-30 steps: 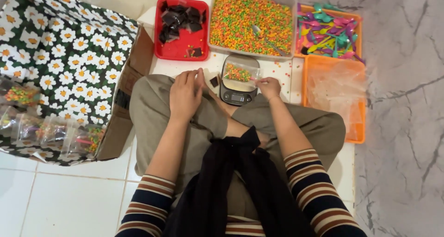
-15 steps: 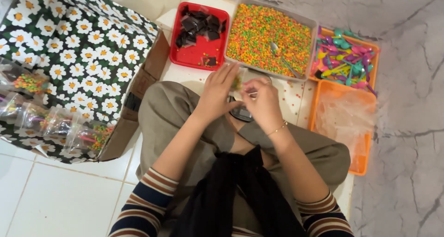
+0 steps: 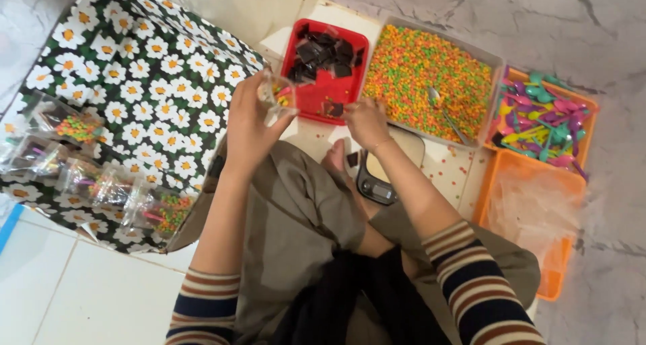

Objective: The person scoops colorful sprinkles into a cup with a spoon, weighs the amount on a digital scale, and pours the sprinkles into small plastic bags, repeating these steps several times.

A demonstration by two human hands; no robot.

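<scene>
Over our lap, left hand (image 3: 252,126) grips a small clear cup (image 3: 277,96) of coloured candy; right hand (image 3: 367,119) pinches a dark chocolate piece (image 3: 334,108) at the red tray (image 3: 350,89). Topping step; next, we likely drop it in the cup.

Left hand (image 3: 250,126) lifted filled packet (image 3: 277,96) off scale (image 3: 383,177).

This looks like a home turned small packing spot, with work done seated on a white tiled floor (image 3: 81,291) among trays of coloured candy beads (image 3: 431,82), plastic spoons (image 3: 542,116), a small digital scale (image 3: 380,183) and a daisy-print box (image 3: 134,102) of filled packets.
</scene>
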